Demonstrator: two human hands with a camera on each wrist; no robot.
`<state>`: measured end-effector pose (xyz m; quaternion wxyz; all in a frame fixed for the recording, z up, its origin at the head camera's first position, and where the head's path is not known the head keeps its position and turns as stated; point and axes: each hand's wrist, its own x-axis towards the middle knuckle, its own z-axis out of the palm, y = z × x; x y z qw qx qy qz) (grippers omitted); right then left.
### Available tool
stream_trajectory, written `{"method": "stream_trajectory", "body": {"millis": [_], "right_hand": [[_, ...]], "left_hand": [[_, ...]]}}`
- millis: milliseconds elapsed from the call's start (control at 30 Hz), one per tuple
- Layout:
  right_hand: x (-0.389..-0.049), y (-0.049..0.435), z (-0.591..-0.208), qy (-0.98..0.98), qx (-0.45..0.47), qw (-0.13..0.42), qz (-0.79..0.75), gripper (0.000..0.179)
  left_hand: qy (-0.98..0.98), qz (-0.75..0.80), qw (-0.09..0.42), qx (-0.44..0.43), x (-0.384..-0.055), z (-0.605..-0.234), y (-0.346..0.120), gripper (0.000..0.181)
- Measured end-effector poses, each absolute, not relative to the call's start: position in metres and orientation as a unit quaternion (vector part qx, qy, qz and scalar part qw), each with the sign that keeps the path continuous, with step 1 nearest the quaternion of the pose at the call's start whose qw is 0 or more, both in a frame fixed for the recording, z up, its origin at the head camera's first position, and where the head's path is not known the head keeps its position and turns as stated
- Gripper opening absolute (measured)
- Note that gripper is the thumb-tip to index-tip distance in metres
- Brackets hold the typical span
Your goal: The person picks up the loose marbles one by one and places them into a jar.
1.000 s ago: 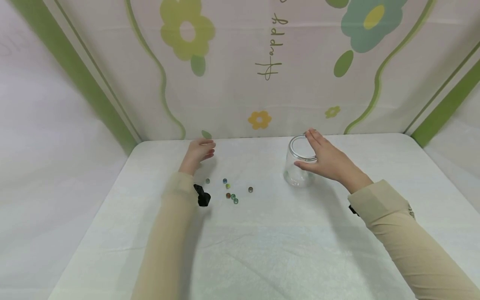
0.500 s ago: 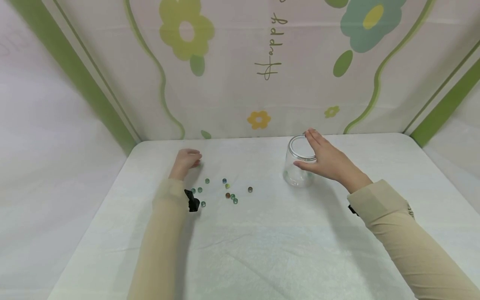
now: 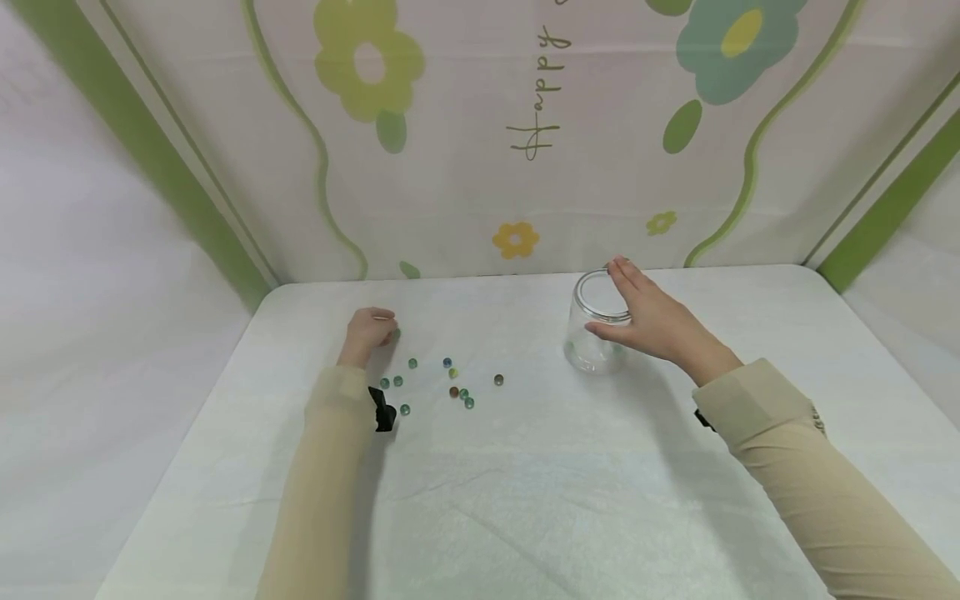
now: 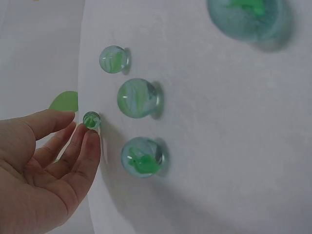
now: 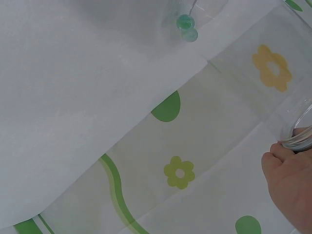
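The glass jar (image 3: pixel 592 335) stands upright near the far edge of the table (image 3: pixel 570 508), right of its middle. The right hand (image 3: pixel 660 321) grips its rim, thumb and fingers spread wide around it, probably for steadiness. Loose marbles (image 3: pixel 453 392) lie scattered left of the middle, likely because they roll freely. Toward the far left corner, the left hand (image 3: pixel 367 332) is half open, fingertips apparently touching a green marble (image 4: pixel 91 120), thumb clear of it.

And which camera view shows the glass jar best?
The head view: it shows the glass jar nearly whole, with the right hand at its rim. The right wrist view gives only parts: rim at the right edge, bottom with green marbles near the top. The left wrist view does not show it.
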<state>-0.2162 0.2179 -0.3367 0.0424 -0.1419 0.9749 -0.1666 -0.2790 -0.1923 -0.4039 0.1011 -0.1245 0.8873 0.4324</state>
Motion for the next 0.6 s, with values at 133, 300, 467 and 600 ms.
{"method": "stream_trajectory", "body": {"millis": [133, 300, 467, 600], "right_hand": [[-0.2171, 0.2186, -0.3376, 0.975, -0.143, 0.043, -0.164, 0.101], [-0.2180, 0.2194, -0.3384, 0.976, -0.144, 0.042, -0.159, 0.101], [-0.2180, 0.2192, -0.3381, 0.976, -0.144, 0.042, -0.161, 0.101], [-0.2179, 0.2186, -0.3377, 0.975, -0.145, 0.040, -0.163, 0.101]], "left_hand": [[0.893, 0.420, 0.097, -0.128, -0.2812, -0.4079, -0.1910, 0.043], [0.895, 0.415, 0.099, -0.135, -0.2820, -0.4092, -0.1900, 0.043], [0.895, 0.411, 0.102, -0.136, -0.2809, -0.4092, -0.1894, 0.043], [0.898, 0.407, 0.099, -0.134, -0.2798, -0.4097, -0.1891, 0.043]]}}
